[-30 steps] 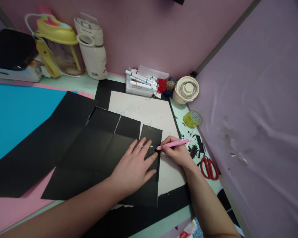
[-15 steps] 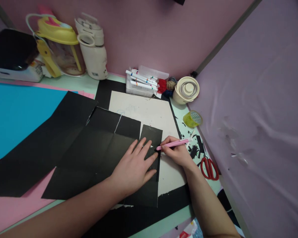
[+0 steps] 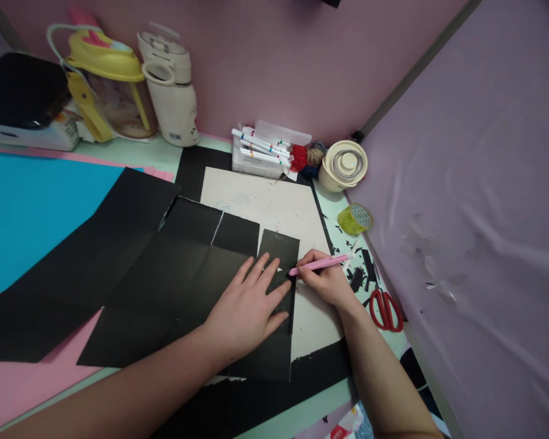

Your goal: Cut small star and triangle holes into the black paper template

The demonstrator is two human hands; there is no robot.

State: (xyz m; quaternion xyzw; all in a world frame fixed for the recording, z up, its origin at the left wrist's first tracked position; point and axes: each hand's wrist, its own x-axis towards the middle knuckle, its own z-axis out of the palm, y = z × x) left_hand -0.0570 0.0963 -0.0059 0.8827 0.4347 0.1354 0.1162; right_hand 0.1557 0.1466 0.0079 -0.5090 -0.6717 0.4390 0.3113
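Observation:
My left hand point(image 3: 251, 311) lies flat with fingers spread, pressing on a folded sheet of black card point(image 3: 165, 274). The card has slits and a notch along its far side, where the pale board below shows through. My right hand point(image 3: 322, 279) is closed in a writing grip round a slim pink pen-shaped craft knife point(image 3: 320, 264). Its dark tip meets the card near the right edge, just beyond my left index fingertip. A narrow black strip point(image 3: 292, 311) runs along that edge. Under the card lies a whitish board point(image 3: 279, 204).
Red-handled scissors point(image 3: 386, 310) and black paper scraps point(image 3: 357, 279) lie right of my right hand. A yellow tape roll point(image 3: 355, 219), a cream lidded pot point(image 3: 343, 167), a marker box point(image 3: 258, 164) and bottles point(image 3: 171, 110) stand behind. Blue paper point(image 3: 41, 213) spreads at left.
The pink craft knife's tip has shifted very slightly up and to the right along the card's edge. My left hand stays in place.

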